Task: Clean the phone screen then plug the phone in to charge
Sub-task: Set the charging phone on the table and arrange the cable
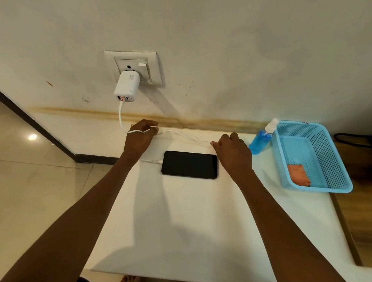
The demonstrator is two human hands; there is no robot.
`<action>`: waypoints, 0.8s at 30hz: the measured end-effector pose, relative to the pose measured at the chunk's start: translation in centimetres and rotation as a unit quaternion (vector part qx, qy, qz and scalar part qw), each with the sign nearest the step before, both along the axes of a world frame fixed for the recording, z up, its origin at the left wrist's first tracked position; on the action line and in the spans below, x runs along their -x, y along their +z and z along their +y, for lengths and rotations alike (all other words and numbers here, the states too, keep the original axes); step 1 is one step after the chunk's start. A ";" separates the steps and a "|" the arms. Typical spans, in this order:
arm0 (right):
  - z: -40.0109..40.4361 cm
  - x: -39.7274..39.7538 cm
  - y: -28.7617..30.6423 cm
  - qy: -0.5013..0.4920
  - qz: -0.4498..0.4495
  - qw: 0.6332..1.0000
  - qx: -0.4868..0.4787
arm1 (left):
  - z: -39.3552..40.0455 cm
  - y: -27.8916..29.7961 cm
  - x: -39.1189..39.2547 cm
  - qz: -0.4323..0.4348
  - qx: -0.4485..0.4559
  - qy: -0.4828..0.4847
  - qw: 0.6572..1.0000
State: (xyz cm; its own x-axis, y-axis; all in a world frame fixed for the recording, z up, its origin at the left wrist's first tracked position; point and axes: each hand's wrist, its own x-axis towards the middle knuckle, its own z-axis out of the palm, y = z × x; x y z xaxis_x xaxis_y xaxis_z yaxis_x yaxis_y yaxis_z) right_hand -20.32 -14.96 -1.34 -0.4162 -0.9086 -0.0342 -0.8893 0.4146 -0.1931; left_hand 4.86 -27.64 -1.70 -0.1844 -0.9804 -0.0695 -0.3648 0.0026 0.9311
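1. While our two hands work the white cable (181, 134) along the table's far edge, the phone (190, 164) lies face up between our wrists and nearer to us, its long axis running left to right.
2. Our left hand (139, 135) curls around the cable near the charger (127, 86); our right hand (232, 151) pinches its slack.
3. The cable's plug looks seated at the phone's left end, closest to our left hand.
4. We count one phone, one cable, one charger, one spray bottle (262, 138), one blue basket (316, 156), one cloth (299, 175).
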 end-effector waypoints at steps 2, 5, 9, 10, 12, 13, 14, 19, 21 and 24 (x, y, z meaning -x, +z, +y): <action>-0.3 -0.2 -0.1 -0.007 -0.005 1.000 -0.001 | -0.1 -0.3 -0.1 -0.016 0.017 0.002 1.000; -0.5 -0.3 -0.3 -0.010 -0.032 0.999 0.004 | -0.2 -0.5 -0.4 -0.044 0.038 -0.005 0.998; -0.6 0.3 -0.7 -0.003 -0.116 0.992 0.055 | -0.5 -0.1 -1.7 -0.035 0.004 -0.044 0.998; -0.6 0.4 -0.8 -0.001 -0.126 0.990 0.060 | -0.5 -0.1 -2.0 -0.036 0.002 -0.059 0.998; -0.7 0.5 -1.0 0.006 -0.146 0.987 0.069 | -0.3 -0.2 -2.4 -0.047 0.009 -0.084 0.995; -0.7 0.5 -1.0 0.009 -0.155 0.985 0.074 | -0.2 -0.2 -2.5 -0.053 0.017 -0.093 0.994; -0.7 0.6 -1.1 0.011 -0.158 0.984 0.080 | -0.1 -0.2 -2.5 -0.062 0.029 -0.102 0.992; -0.4 0.8 -1.1 0.030 -0.144 0.984 0.100 | 0.2 -0.5 -3.1 -0.120 0.095 -0.141 0.978; -0.3 0.9 -1.0 0.050 -0.118 0.988 0.084 | 0.3 -0.6 -3.3 -0.125 0.097 -0.139 0.978; 0.3 0.8 -1.0 0.083 -0.084 0.991 0.058 | 0.7 -0.7 -3.3 -0.125 0.087 -0.128 0.980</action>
State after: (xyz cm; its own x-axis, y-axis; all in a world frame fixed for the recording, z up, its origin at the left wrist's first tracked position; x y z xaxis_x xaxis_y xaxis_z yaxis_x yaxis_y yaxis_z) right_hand -21.09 -14.68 -2.29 -0.2577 -0.9660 0.0185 -0.8946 0.2313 -0.3823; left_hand 8.15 -26.95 -2.41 -0.4236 -0.9056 0.0209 -0.5484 0.2747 0.7898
